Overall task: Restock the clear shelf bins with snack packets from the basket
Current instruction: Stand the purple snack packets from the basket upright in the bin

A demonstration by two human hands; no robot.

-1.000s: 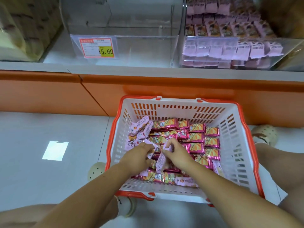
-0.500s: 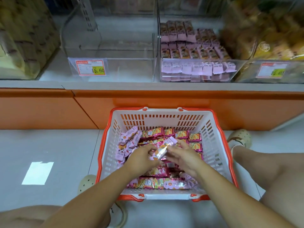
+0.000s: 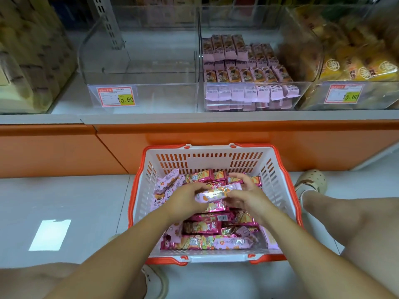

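A white basket with an orange rim (image 3: 280, 175) stands on the floor, filled with several pink and magenta snack packets (image 3: 207, 226). My left hand (image 3: 185, 201) and my right hand (image 3: 248, 197) meet above the pile and hold a pale pink packet (image 3: 216, 193) between them, lying crosswise. On the shelf above, a clear bin (image 3: 140, 61) with a 15.60 price tag has nothing in it. The clear bin to its right (image 3: 248, 93) holds rows of pink packets.
An orange shelf base (image 3: 216, 134) runs behind the basket. A clear bin of yellow packets (image 3: 356, 67) sits at far right, bagged goods (image 3: 28, 61) at far left. My knees and pale clogs (image 3: 311, 180) flank the basket on the grey floor.
The view has tilted up, showing more of the shelf bins. Both hands have lifted a pale pink packet slightly off the pile and turned it crosswise.
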